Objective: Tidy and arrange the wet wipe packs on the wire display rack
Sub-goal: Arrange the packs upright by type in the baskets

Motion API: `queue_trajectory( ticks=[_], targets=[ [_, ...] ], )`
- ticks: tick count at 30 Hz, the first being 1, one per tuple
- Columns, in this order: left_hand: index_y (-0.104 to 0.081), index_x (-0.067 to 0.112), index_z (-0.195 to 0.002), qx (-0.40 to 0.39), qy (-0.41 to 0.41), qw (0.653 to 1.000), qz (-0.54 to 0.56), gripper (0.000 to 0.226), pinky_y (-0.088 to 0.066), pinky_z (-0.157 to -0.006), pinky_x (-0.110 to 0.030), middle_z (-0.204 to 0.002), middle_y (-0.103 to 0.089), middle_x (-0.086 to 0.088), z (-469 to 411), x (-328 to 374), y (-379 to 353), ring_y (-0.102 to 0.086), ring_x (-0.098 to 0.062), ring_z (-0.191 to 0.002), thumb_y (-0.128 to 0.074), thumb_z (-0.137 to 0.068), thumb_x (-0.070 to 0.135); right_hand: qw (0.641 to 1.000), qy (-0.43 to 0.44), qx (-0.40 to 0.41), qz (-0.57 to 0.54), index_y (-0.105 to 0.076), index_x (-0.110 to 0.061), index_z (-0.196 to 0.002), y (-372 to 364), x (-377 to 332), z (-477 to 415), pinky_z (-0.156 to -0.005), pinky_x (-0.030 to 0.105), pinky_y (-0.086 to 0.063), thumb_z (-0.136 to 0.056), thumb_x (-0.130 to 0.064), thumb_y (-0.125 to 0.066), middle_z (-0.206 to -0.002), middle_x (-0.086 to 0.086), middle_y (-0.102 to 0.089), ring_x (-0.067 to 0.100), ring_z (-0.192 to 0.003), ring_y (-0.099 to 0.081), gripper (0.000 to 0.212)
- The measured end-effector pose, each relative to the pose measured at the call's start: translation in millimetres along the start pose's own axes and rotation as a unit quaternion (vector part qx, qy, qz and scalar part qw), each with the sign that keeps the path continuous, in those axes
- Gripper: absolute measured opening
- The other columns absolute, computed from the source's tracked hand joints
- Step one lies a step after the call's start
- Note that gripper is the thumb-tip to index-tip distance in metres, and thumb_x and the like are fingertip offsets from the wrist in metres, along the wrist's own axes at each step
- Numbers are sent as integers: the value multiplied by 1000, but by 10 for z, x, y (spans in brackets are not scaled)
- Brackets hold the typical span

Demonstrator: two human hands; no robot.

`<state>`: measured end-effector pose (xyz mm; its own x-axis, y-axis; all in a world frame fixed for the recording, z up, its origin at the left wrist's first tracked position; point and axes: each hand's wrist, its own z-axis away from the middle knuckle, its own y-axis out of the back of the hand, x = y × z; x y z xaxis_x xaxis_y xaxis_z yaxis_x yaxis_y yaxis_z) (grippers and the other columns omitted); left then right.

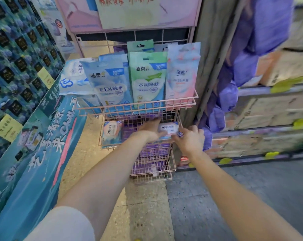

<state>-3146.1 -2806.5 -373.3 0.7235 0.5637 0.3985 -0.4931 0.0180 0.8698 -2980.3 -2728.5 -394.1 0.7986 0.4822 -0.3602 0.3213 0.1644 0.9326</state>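
A pink wire display rack [140,106] stands ahead with three basket tiers. Its top basket holds upright wet wipe packs: a blue pack [110,84], a green pack [148,79], a pink pack [181,73], and a white-blue pack [72,79] leaning over the left side. In the middle basket, my left hand [151,128] and my right hand [190,138] both grip a "999" wipe pack [168,128] at the right. Another "999" pack [112,133] lies at the basket's left. Purple packs [147,164] fill the lower tiers.
A teal promotional display stand [34,145] with dark boxes rises on the left. Shelves with cartons [262,115] and purple bags [241,70] stand to the right. A pink sign board [129,13] tops the rack. Tiled floor [143,211] lies below.
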Motion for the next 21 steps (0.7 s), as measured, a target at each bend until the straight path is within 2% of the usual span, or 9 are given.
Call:
queue_trajectory(
  ticks=[2,5,8,10,13,15,18,19,21],
  targets=[
    [-48,31,-150,-2,10,997,-77,66,-23,-123,-53,-155,-49,-9,-61,-56,48,-36,-38,-147,-56,-94,64,999,-4,-38,-16,-64,-44,-130,21,-24,-9,-101,42,-39,-89,-57,-58,-130,10,-56,40,-117,-46,43],
    [-58,26,-136,33,55,997,-39,66,-36,-113,-49,-144,-55,-9,-55,-168,148,-42,-38,-137,-59,-87,70,999,14,-41,-32,-61,-46,-132,-22,-147,18,-104,45,-35,-94,-50,-54,-136,11,-50,41,-124,-42,38],
    [-59,12,-126,93,100,989,60,51,-48,-86,-37,-124,-67,-14,78,-319,136,-63,-36,-116,-63,-95,53,1000,3,-18,-20,-56,-32,-138,-78,-355,37,-103,47,-34,-88,-50,-64,-133,15,-51,41,-123,-43,53],
    [-58,9,-108,182,146,962,143,29,-45,-75,-36,-103,-69,-15,185,-473,84,-68,-37,-104,-60,-101,37,999,-22,27,-19,-59,-13,-125,-108,-503,49,-96,48,-38,-84,-46,-72,-122,21,-57,42,-115,-49,55],
    [-54,10,-94,264,194,920,217,8,-38,-69,-32,-88,-63,-11,359,-601,89,-62,-30,-88,-57,-99,16,996,45,72,-17,-64,-1,-99,-269,-699,39,-79,47,-47,-82,-45,-73,-98,23,-65,42,-97,-60,48],
    [-63,10,-98,247,186,932,189,11,-47,-73,-33,-95,-70,-12,410,-570,100,-64,-30,-90,-59,-98,20,996,59,9,-60,-62,-1,-104,-357,-812,22,-78,43,-50,-93,-52,-60,-98,21,-69,40,-94,-66,52],
    [-72,11,-105,162,197,956,147,24,-51,-75,-31,-104,-75,-10,420,-518,38,-70,-30,-99,-65,-94,31,989,49,-129,-46,-54,-11,-131,-417,-939,-82,-91,40,-51,-102,-53,-41,-117,15,-66,33,-105,-67,53],
    [-71,12,-109,130,202,960,145,24,-52,-76,-31,-107,-74,-10,413,-509,2,-70,-30,-101,-65,-94,29,986,53,-152,-50,-53,-14,-135,-421,-940,-133,-91,41,-53,-103,-52,-40,-119,14,-66,32,-104,-67,52],
    [-70,13,-112,98,215,955,177,21,-57,-84,-35,-110,-73,-11,398,-521,-72,-70,-33,-103,-66,-92,22,977,48,-183,-98,-56,-15,-135,-419,-916,-222,-78,39,-58,-100,-50,-47,-114,13,-70,29,-89,-69,49]
  ],
)
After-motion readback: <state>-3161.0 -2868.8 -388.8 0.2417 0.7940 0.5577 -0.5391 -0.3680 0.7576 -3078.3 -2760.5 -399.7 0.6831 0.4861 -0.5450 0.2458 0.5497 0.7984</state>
